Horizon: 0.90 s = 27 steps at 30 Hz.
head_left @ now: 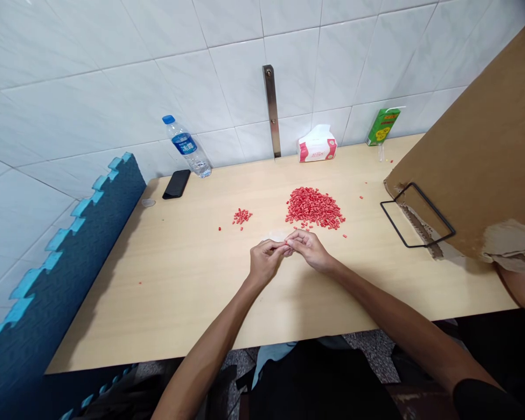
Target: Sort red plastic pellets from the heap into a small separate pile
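Observation:
My left hand (266,258) and my right hand (310,247) meet above the table, fingertips pinched together. A bit of red shows between them, a small red piece (286,242), mostly covered by the fingers. Just beyond my right hand lies a large heap of small red cylindrical pieces (314,207). Farther left, past my left hand, is a much smaller pile of the same red pieces (243,216), with a single one apart to its left. Something pale and clear (276,235) lies on the table behind my fingertips; I cannot make out what it is.
On the wooden table (179,315) stand a water bottle (188,147), a black phone (176,184), a tissue pack (317,146) and a green drink carton (383,126). Blue foam matting (83,251) borders the left; cardboard (472,157) with a black wire frame (405,236) blocks the right. Another person's arm (518,289) shows there.

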{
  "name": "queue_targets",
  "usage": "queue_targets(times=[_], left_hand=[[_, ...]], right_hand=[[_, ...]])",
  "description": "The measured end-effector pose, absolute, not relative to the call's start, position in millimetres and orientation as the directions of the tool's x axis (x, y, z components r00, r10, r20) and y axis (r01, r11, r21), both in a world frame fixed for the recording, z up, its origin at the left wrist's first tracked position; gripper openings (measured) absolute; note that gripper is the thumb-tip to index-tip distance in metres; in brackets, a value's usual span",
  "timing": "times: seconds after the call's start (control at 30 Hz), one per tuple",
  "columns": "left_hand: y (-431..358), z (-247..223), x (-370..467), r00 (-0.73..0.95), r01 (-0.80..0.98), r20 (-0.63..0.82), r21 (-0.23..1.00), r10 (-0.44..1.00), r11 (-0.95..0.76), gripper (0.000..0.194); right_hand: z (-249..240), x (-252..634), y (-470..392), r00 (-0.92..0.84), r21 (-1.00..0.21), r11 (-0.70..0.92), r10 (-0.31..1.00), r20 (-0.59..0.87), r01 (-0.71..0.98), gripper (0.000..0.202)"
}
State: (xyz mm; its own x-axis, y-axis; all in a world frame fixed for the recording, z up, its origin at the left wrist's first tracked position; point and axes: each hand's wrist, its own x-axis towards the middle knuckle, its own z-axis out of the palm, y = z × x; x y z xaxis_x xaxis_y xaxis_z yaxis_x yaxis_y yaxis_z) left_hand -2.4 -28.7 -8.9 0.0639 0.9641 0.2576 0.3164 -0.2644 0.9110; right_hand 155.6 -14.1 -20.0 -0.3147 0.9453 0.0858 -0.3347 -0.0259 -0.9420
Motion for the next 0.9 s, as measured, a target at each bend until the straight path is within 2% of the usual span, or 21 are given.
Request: queue_targets(times=[0.9], left_hand=[[-28.5, -8.5, -2.2, 0.066, 0.345, 0.264, 0.899, 0.962, -0.27, 0.019]], right_hand=[[-22.9, 154.7, -15.0, -0.306, -0.951, -0.003, 0.947, 0.096, -0.308, 0.029]])
